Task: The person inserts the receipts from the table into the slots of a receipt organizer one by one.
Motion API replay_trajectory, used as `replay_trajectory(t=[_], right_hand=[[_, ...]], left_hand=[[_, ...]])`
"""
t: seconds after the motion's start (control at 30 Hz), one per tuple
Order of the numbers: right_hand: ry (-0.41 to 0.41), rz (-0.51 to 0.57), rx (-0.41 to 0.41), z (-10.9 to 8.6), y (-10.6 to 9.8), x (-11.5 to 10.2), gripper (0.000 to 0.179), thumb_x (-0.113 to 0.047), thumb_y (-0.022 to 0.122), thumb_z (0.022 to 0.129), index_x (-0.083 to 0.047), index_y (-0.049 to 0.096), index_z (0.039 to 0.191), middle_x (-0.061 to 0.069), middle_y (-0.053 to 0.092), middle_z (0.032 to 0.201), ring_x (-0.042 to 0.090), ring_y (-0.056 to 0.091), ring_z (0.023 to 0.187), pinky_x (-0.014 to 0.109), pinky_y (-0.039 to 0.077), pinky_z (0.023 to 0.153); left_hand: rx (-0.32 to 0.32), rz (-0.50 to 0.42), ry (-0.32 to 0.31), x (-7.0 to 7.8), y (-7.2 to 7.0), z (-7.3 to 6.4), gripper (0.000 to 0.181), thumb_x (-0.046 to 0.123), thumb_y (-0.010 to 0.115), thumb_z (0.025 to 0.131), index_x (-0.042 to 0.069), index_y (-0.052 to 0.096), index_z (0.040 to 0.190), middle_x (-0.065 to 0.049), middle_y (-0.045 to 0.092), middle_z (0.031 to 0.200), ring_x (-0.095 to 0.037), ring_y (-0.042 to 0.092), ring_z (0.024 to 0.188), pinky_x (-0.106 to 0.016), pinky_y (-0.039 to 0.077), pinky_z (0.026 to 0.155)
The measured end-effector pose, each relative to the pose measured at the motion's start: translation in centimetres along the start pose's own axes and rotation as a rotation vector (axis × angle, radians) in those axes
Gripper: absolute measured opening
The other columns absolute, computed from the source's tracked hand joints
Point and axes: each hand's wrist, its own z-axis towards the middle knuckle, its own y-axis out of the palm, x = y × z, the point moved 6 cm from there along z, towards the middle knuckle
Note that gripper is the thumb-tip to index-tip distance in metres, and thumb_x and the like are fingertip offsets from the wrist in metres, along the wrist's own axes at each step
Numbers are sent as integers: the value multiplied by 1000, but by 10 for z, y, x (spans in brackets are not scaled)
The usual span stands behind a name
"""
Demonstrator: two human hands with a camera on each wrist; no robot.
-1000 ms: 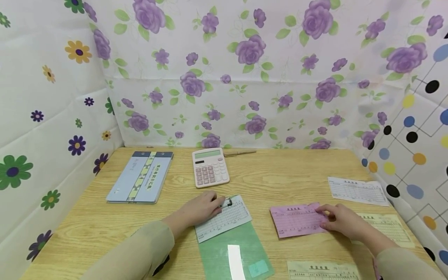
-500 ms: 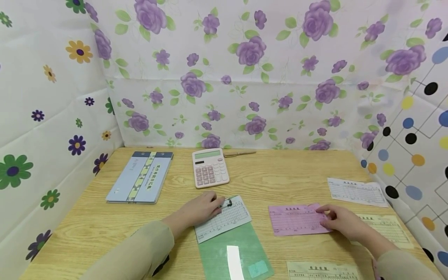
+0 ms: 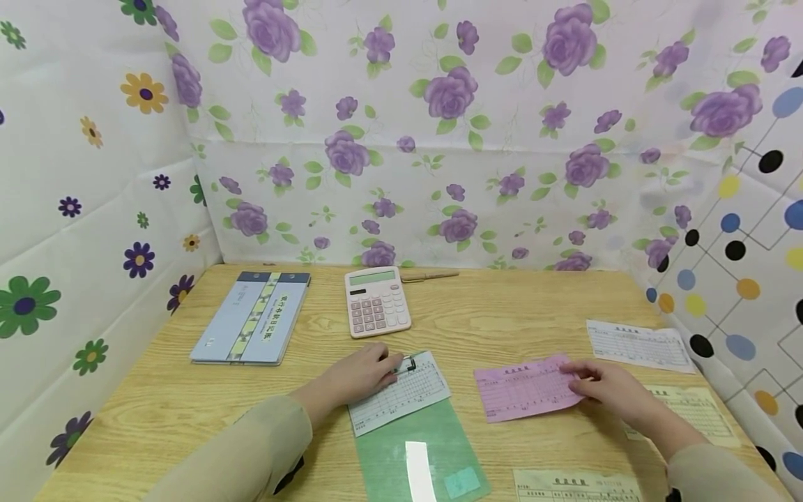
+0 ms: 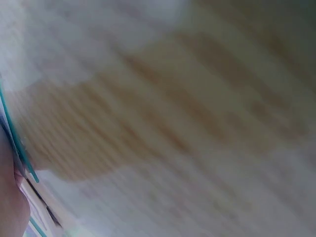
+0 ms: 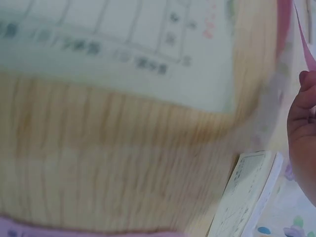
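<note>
My left hand [image 3: 360,373] lies across the top of a green clipboard [image 3: 417,446], its thumb and fingers gripping the edge beside the metal clip [image 3: 410,362]. A white printed form [image 3: 404,394] sits under that clip, slanted over the board. My right hand [image 3: 605,390] pinches the right end of a pink printed slip [image 3: 523,390], which stands to the right of the board. In the left wrist view only a bit of the left hand [image 4: 12,192] shows, beside the board's teal edge [image 4: 19,140]. The right hand [image 5: 303,128] appears at the right wrist view's edge.
A white slip [image 3: 640,345] and yellowish slips [image 3: 686,411] lie on the right of the wooden table [image 3: 502,307], another yellowish slip [image 3: 574,484] at the front. Behind are a pink calculator [image 3: 378,303], a thin brown stick-like item [image 3: 433,275] and a blue account book [image 3: 254,317].
The right hand has shifted slightly left with the pink slip, whose right end now tilts upward. The left hand and the clipboard have stayed in place.
</note>
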Motion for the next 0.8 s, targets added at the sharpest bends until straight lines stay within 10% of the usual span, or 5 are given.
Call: replay_trajectory(t=[0.37, 0.8], right_hand=[[-90, 72, 22, 6, -3, -24, 52, -40, 61, 90, -9, 54, 131, 11, 59, 106, 24, 56, 85, 36, 50, 70], [-192, 102, -137, 27, 51, -65, 38, -31, 65, 89, -11, 62, 121, 11, 57, 113, 22, 55, 83, 36, 51, 67]], left_hand=[[-30, 0, -12, -3, 4, 2, 37, 33, 49, 98, 19, 49, 132, 0, 47, 97, -10, 42, 78, -23, 41, 66], [-69, -22, -35, -1, -3, 3, 38, 32, 51, 97, 19, 50, 133, 1, 47, 96, -9, 41, 77, -22, 41, 66]])
